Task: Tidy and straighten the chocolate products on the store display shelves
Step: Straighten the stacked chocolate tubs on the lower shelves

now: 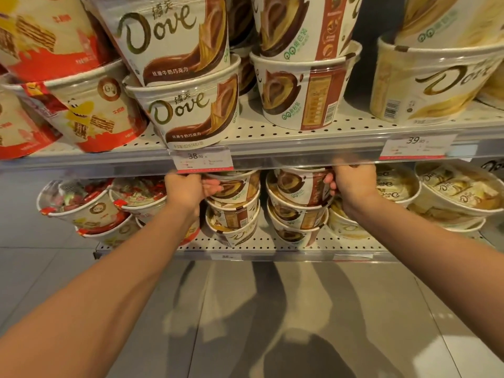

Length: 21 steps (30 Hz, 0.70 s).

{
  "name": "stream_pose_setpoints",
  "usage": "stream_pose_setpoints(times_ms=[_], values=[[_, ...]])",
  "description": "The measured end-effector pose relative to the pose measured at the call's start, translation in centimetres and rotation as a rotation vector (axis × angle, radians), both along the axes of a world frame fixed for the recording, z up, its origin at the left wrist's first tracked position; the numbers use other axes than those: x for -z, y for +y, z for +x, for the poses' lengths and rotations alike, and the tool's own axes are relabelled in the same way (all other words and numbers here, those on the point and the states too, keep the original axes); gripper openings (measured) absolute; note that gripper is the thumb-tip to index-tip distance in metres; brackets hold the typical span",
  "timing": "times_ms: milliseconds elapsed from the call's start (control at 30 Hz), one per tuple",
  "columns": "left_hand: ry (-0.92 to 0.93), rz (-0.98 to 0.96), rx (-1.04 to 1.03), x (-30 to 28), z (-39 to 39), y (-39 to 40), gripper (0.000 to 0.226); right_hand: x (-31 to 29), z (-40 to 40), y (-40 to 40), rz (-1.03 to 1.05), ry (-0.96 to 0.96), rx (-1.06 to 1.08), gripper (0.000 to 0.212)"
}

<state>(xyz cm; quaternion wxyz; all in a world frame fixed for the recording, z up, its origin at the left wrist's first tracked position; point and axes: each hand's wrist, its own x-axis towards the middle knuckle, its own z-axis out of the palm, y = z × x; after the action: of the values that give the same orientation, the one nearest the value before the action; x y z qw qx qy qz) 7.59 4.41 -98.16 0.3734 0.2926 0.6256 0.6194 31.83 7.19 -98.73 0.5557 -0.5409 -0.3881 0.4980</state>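
Observation:
Two stacks of brown-and-cream Dove chocolate tubs stand side by side on the lower shelf [272, 241]. My left hand [188, 190] grips the left side of the top tub of the left stack [240, 186], fingers curled round its rim. My right hand [351, 182] grips the right side of the top tub of the right stack [302, 186]. Both tops sit just under the upper shelf's edge, partly hidden. On the upper shelf [272, 137] a stack of two Dove tubs [191, 115] leans to the left.
Red-and-white wafer tubs [90, 115] fill the upper left; more lie tilted at the lower left [81, 205]. Pale yellow Dove tubs [436, 85] stand upper right and lower right [458, 192]. Price tags [203, 160] hang on the rail. Grey tiled floor lies below.

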Motion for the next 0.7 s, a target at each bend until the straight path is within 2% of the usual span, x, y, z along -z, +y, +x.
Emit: stream_pose_setpoints(times_ms=[167, 333, 467, 567, 600, 667, 700], values=[[-0.03, -0.013, 0.025, 0.1, 0.6, -0.5, 0.019, 0.5, 1.7, 0.8, -0.105, 0.048, -0.097, 0.03], [0.057, -0.035, 0.103, 0.4, -0.2, -0.6, 0.023, 0.0, 3.2, 2.4, -0.158, 0.013, -0.223, 0.034], [0.071, -0.063, 0.127, 0.8, -0.3, -0.7, 0.023, 0.3, 3.1, 2.8, -0.185, 0.018, -0.202, 0.035], [0.068, -0.064, 0.104, 1.6, -0.2, -1.2, 0.022, 1.0, 3.0, 1.6, -0.136, 0.019, -0.103, 0.031], [0.09, -0.076, 0.074, 2.0, -0.1, -1.4, 0.025, 1.6, 3.0, 0.9, -0.106, -0.033, -0.043, 0.028], [0.172, -0.139, 0.002, 3.1, 0.5, -2.0, 0.034, 3.3, 2.8, -0.4, -0.049, -0.287, 0.043, 0.019], [0.212, -0.172, -0.018, 3.5, 1.0, -2.3, 0.032, 4.0, 2.5, -1.0, -0.042, -0.409, 0.029, 0.024]])
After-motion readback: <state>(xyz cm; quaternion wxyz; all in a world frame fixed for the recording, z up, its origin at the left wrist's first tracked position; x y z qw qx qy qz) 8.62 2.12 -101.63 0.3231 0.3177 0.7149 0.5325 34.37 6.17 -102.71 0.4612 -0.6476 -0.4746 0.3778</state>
